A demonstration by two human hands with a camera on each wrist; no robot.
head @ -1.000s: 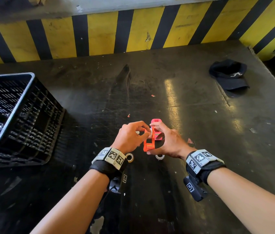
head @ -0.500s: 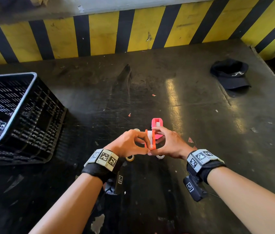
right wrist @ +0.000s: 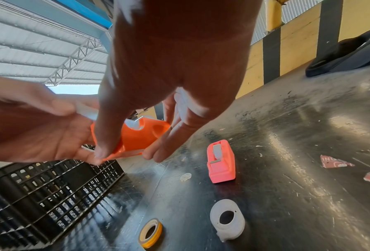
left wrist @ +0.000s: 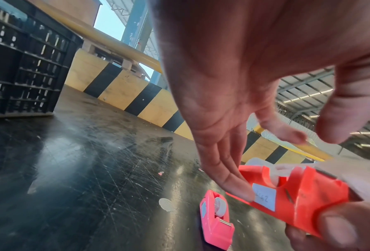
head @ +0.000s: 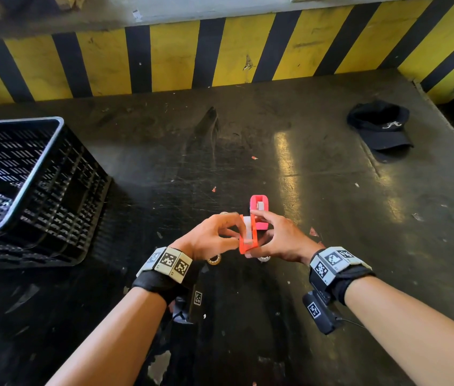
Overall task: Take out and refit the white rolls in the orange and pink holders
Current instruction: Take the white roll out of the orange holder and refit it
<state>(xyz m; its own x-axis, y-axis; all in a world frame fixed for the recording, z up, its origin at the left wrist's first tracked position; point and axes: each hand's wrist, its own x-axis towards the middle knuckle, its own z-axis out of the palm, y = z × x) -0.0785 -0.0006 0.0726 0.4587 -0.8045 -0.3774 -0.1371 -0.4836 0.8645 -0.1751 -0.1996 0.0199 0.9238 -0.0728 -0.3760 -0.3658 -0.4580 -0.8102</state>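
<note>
1. Overhead, from the head camera, both hands are meeting just above the dark table (head: 317, 190). The right hand (head: 281, 238) is gripping the orange holder (head: 248, 236) between thumb and fingers and turning its open top upward, probably so the white roll (head: 248, 228) inside is facing the left hand (head: 209, 235). The left fingers are curling in toward the roll; whether they are pinching it is not clear here. The pink holder (head: 259, 211) is standing on the table just beyond the hands, its own roll seated, likely waiting its turn. A black crate (head: 25, 190) is sitting well to the left and a black cap (head: 378, 129) far to the right.

2. From the left wrist, the left hand (left wrist: 233, 84) is spreading its long fingers (left wrist: 235, 185) almost straight against the orange holder's (left wrist: 298, 195) labelled side, seemingly steadying it. The forefinger and thumb are bending above the roll slot with a gap between them, so nothing is being pinched. The pink holder (left wrist: 216, 219) is lying on the table below.

3. From the right wrist, the right hand (right wrist: 169, 76) is clamping the orange holder (right wrist: 134, 139) by its base, thumb on one side, fingers on the other. A yellow tape ring (right wrist: 150, 232) and a white plastic piece (right wrist: 228, 220) are lying loose beneath, near the pink holder (right wrist: 221, 161).
</note>
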